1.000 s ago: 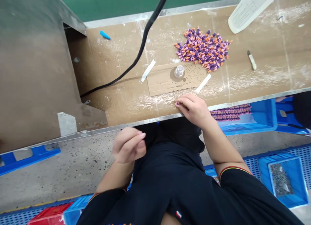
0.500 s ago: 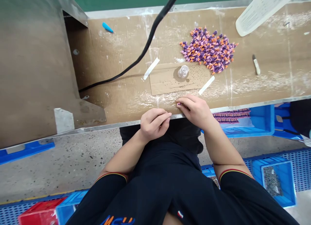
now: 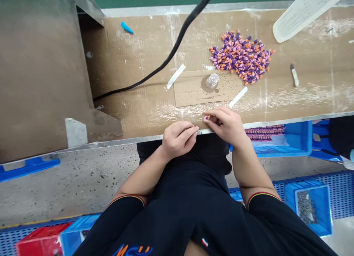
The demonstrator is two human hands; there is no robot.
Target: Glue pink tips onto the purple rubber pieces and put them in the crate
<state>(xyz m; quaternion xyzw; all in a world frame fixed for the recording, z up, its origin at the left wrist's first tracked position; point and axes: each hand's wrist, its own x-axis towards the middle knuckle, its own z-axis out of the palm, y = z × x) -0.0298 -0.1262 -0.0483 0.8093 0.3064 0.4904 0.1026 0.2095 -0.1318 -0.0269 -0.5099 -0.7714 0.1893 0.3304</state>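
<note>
Pinching a tiny pink piece (image 3: 206,118) for control, the right hand (image 3: 225,126) sat just apart from the curled left hand (image 3: 178,140).

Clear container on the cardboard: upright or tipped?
Looks upright: the clear plastic container stands on its base on the cardboard sheet, over a round dark mark.

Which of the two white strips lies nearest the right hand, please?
The strip right of the cardboard, just above the right hand; the other lies farther left.
</note>
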